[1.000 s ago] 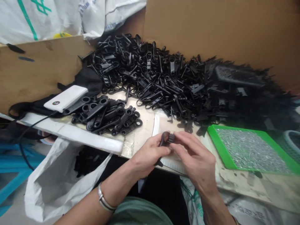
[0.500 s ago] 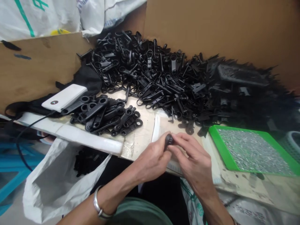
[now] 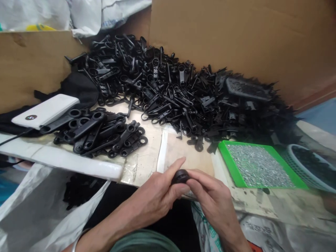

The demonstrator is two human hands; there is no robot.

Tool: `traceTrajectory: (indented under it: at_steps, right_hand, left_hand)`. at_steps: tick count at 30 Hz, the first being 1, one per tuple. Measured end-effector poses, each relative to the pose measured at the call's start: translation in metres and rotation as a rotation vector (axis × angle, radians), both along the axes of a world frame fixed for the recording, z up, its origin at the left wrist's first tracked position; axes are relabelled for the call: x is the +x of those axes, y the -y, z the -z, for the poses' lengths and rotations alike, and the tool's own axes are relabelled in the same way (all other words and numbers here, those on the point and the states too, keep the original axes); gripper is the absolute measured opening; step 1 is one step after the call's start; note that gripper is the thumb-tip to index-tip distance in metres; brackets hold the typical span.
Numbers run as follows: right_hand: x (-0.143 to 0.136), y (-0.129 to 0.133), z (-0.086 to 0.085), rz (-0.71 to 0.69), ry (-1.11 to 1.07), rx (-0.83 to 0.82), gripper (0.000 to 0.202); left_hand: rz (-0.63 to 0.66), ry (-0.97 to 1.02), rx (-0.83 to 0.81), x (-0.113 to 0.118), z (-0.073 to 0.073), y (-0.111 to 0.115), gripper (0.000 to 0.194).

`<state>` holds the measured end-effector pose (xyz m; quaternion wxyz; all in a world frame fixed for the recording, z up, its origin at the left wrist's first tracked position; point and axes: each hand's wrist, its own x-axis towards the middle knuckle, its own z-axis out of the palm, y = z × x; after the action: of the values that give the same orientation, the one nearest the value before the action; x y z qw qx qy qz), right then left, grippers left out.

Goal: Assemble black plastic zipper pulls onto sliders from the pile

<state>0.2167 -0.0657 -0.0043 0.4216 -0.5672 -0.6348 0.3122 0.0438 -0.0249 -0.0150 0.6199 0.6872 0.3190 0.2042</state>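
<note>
Both my hands meet at the table's front edge around a small black plastic part (image 3: 180,176) with a rounded end; the rest of it is hidden by fingers. My left hand (image 3: 160,192) grips it, thumb below and index finger stretched out past it. From the other side, the thumb and fingers of my right hand (image 3: 212,192) pinch the same part. To the left lies a heap of black plastic arms with ring ends (image 3: 97,131). A green tray (image 3: 232,171) full of small silvery metal pins (image 3: 259,164) stands to the right.
A large pile of black plastic pieces (image 3: 157,84) fills the table's back, against a cardboard wall (image 3: 223,31). A white power bank (image 3: 47,110) with a cable lies left. A grey-blue basket (image 3: 299,164) stands far right. Below the left edge hangs an open white sack (image 3: 39,199).
My view has swung to the right, so the table's things sit further left. Both hands are lower, still on the black part, whose rounded end now faces me more. My left index finger has stretched out.
</note>
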Motion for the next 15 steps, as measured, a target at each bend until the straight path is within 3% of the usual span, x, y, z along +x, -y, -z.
traceTrajectory:
  at_steps: [6,9,13,15]
  right_hand:
    - [-0.015,0.001,0.0,0.153,0.118,0.059,0.018]
    - [-0.018,-0.004,0.003,0.199,0.152,0.089,0.02]
    - [-0.003,-0.022,0.007,0.046,0.24,-0.023,0.025]
    - [0.013,-0.036,0.01,0.067,0.455,-0.033,0.021]
  left_hand:
    - [-0.132,-0.006,0.081,0.006,0.003,0.002,0.053]
    - [-0.237,-0.035,0.217,0.009,0.005,-0.001,0.05]
    - [-0.372,-0.082,0.605,-0.001,0.002,-0.011,0.031]
    - [-0.445,-0.179,0.885,-0.022,-0.003,-0.015,0.034]
